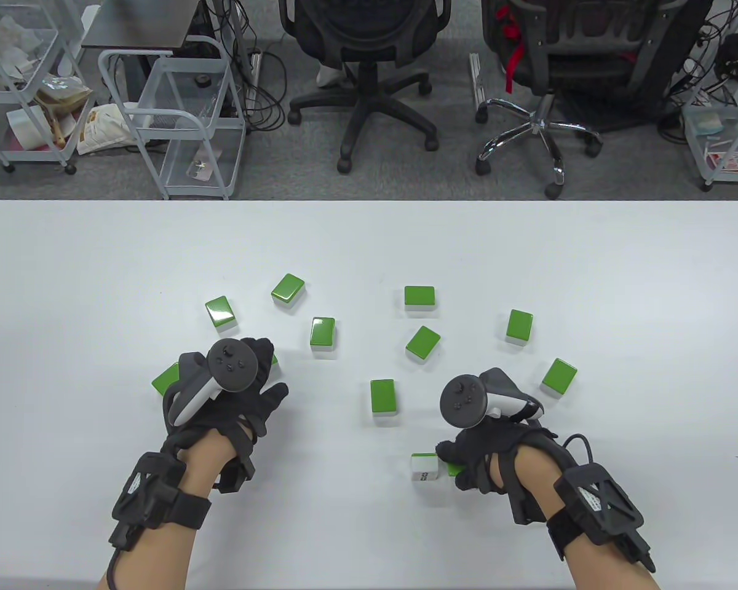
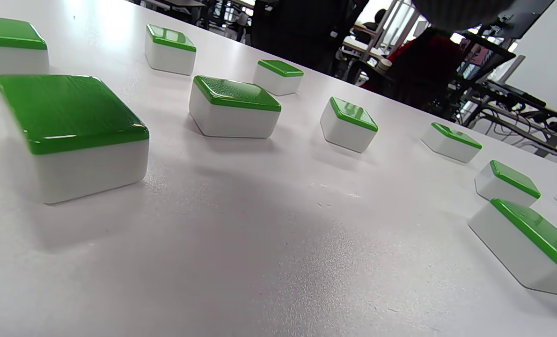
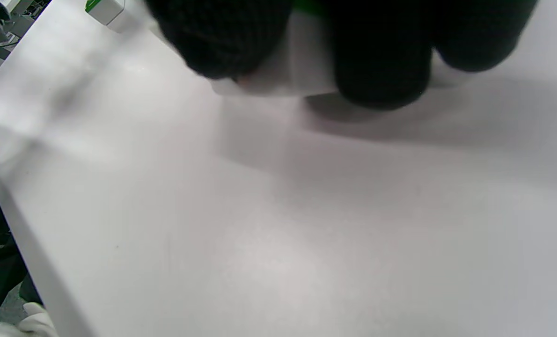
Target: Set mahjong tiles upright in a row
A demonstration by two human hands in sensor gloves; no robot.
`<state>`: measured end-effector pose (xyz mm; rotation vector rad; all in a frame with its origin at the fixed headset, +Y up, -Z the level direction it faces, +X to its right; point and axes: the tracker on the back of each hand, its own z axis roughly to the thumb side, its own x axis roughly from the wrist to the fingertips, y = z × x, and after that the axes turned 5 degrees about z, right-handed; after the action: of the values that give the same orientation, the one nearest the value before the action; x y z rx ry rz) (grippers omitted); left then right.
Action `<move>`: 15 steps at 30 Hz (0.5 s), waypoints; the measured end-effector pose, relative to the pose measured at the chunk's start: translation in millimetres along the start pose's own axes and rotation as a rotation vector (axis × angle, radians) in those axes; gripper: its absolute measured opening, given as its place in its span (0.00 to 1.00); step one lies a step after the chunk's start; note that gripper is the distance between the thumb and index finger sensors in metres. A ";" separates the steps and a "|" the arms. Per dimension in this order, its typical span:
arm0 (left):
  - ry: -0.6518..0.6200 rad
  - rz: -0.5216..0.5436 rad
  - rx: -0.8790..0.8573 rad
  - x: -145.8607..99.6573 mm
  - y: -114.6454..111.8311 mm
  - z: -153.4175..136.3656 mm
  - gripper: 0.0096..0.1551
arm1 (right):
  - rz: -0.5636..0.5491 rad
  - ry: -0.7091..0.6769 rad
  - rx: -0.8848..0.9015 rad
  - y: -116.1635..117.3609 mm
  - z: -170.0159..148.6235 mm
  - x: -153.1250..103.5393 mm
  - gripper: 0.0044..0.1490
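Note:
Several green-backed mahjong tiles lie flat on the white table, among them one in the middle and one at the right. My right hand grips a tile near the front edge. Its white side with markings faces left, and its green back shows under the fingers. In the right wrist view, gloved fingers clasp that white tile on the table. My left hand hovers open, with a half-hidden tile at its left. The left wrist view shows flat tiles, the nearest, and no fingers.
Two office chairs and wire carts stand beyond the table's far edge. The table's front edge shows in the right wrist view. Loose tiles spread in an arc across the middle of the table.

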<state>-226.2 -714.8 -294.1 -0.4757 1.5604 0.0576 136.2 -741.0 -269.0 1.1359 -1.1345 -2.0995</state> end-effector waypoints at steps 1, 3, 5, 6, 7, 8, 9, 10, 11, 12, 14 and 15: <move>-0.002 -0.001 0.001 0.1 0.0 0.1 0.48 | -0.015 -0.006 0.021 -2.1 -2.1 -0.4 0.43; -0.003 0.000 0.006 0.8 -0.2 0.3 0.48 | -0.026 -0.011 0.062 -5.7 -7.5 -0.2 0.40; -0.001 -0.005 0.008 1.9 -1.1 -0.2 0.48 | -0.083 -0.022 0.101 -9.5 -12.4 1.3 0.38; 0.000 -0.007 0.008 2.1 -1.3 -0.5 0.48 | -0.107 -0.032 0.111 -11.5 -13.7 2.5 0.37; 0.001 -0.009 0.009 2.4 -1.6 -0.8 0.48 | -0.123 -0.052 0.115 -12.9 -14.6 4.2 0.37; 0.001 -0.010 0.009 2.5 -1.7 -1.1 0.48 | -0.120 -0.058 0.120 -12.9 -15.1 5.3 0.37; 0.002 -0.010 0.009 2.4 -1.6 -1.2 0.48 | -0.118 -0.060 0.130 -12.7 -15.1 5.6 0.37; 0.004 -0.006 0.008 2.5 -1.2 -1.5 0.48 | -0.129 -0.063 0.125 -12.5 -14.6 5.4 0.37; 0.005 -0.006 0.007 2.6 -1.1 -1.6 0.48 | -0.131 -0.064 0.118 -12.6 -15.0 5.7 0.37; 0.005 -0.006 0.007 2.8 -1.2 -1.7 0.48 | -0.137 -0.067 0.119 -12.4 -15.3 5.8 0.38; 0.007 -0.009 0.013 3.1 -1.9 -1.5 0.48 | -0.156 -0.092 0.131 -12.3 -16.4 6.6 0.38; 0.008 -0.011 0.015 3.4 -2.4 -1.5 0.48 | -0.161 -0.096 0.137 -12.3 -17.4 7.0 0.38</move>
<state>-226.7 -718.4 -296.7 -0.4735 1.5644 0.0354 146.7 -747.1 -287.8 1.2379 -1.2872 -2.2483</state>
